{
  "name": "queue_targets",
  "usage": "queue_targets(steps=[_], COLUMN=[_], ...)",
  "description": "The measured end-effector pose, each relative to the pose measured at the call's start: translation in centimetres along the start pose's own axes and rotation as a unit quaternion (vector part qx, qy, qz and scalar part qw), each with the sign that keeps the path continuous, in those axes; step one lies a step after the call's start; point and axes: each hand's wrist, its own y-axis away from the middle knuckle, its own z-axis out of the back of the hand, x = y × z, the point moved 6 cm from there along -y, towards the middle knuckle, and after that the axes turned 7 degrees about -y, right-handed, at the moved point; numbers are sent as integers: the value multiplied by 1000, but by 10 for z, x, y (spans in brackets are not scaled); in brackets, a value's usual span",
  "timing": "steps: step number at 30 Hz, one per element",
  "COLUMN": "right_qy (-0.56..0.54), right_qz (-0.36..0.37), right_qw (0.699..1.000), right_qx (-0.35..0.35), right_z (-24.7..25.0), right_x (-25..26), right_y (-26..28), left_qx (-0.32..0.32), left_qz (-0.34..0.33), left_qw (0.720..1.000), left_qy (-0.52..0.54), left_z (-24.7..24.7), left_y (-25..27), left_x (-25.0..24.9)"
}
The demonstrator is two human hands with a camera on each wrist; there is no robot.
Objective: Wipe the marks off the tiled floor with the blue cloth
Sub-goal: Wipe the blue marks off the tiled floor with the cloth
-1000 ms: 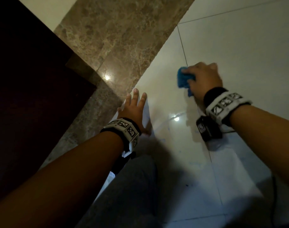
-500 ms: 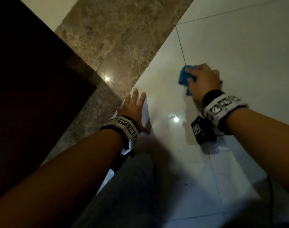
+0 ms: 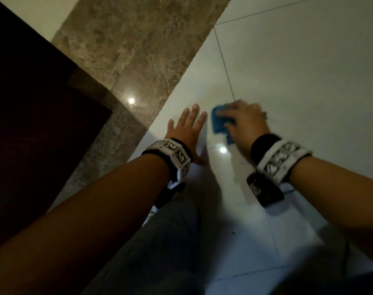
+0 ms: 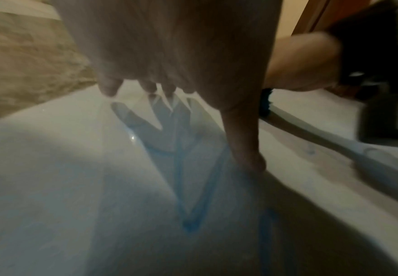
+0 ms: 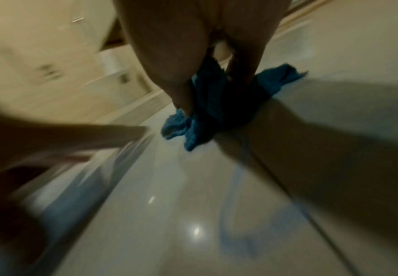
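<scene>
Under the right hand (image 3: 244, 120) sits the blue cloth (image 3: 219, 122), bunched into a soft wad and pinned to the tiled floor (image 3: 308, 81) by curled fingers; its nap looks thick and fuzzy, with loose corners spilling out on either side of the fingers in the right wrist view. Toward the wrist from that grip, faint blue marks (image 5: 238, 196) streak the glossy pale tile, so the next stroke probably has to pull back along the forearm's line. More marks (image 4: 188, 201), thin crossing lines that meet in a point, lie just behind the left hand (image 3: 187, 133), which rests flat beside the cloth with fingers spread, holding nothing, serving as a prop. The right hand is the one nearer the streaks by the wrist; those behind the left palm may need that hand lifted clear. Beyond the left hand runs a mottled brown marble strip (image 3: 138, 50), polished like the tile. The cloth's folds are blurred.
</scene>
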Motion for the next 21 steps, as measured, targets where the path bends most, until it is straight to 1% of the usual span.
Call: queue_targets(steps=[1,2,3,4,5,7,8,9,10,11,13,14,15,16,18,19,20,21], right_qy=[27,47,49,29,-3,-49,-49,-43,-41,-39,-17,0,7,14,31,38,50,62], right_qz=[56,91,99,80,37,-60,-100,-118,-119,-101,-19,19,39,39,5,-10,-27,-41], right_qw=[997,991,989,994,999,995,990,988,988,992,1000,998,997,998,999,997,996,996], right_qx=[48,85,95,75,31,-62,-86,-94,-85,-61,11,51,68,53,-34,-63,-66,-49], right_z=[-9,-15,-10,1,14,41,47,47,43,34,20,16,20,30,57,68,72,68], right_x=[13,15,8,-5,-22,-51,-59,-59,-53,-42,-14,-6,-2,-3,-14,-20,-26,-33], right_y=[14,20,14,-1,-20,-49,-54,-54,-47,-38,-17,-15,-23,-38,-79,-97,-112,-122], left_qx=[1,0,-1,-1,-3,-9,-11,-12,-12,-11,-10,-10,-12,-13,-14,-15,-16,-16], left_qz=[-1,-2,-2,-1,0,2,2,1,1,1,2,2,1,0,0,1,3,4], left_qw=[1000,1000,1000,1000,1000,1000,1000,1000,1000,1000,1000,1000,1000,1000,1000,1000,1000,1000], left_qy=[2,3,3,0,-3,-1,1,1,0,-2,-3,-3,-3,-1,4,4,2,1], left_z=[-3,-5,-5,-4,-4,-4,-4,-5,-5,-6,-5,-5,-5,-5,-6,-6,-6,-6], left_y=[-1,-2,-3,-3,-2,-3,-4,-4,-4,-5,-6,-6,-6,-6,-5,-5,-5,-5], left_x=[1,1,1,1,0,1,1,0,0,0,0,1,1,1,1,1,1,1])
